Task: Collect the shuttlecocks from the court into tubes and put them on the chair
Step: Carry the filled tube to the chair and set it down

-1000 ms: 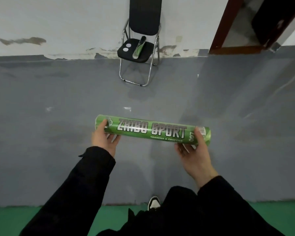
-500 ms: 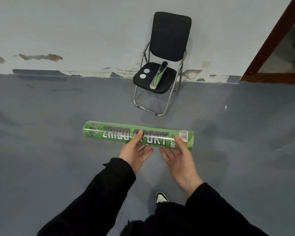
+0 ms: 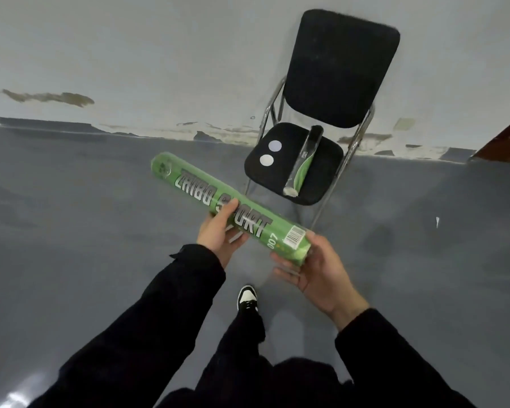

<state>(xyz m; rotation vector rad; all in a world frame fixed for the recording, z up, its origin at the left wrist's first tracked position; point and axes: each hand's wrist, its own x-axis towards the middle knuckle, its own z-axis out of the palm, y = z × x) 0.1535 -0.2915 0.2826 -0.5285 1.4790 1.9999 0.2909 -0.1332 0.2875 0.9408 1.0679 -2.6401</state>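
Head view, green tube (image 3: 230,206) now tilted, chair (image 3: 295,169) nearer, left hand (image 3: 218,235) gripping midway, right hand (image 3: 315,269) cupping its end

You have two tubes: one (image 3: 230,206) in your hands, another (image 3: 302,163) on the chair (image 3: 330,184) beyond them. Two white caps (image 3: 274,146) lie on its seat. One shoe (image 3: 247,297) shows below your hands.

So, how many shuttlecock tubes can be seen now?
2. One green tube is held by the left hand and right hand; another tube lies on the chair seat.
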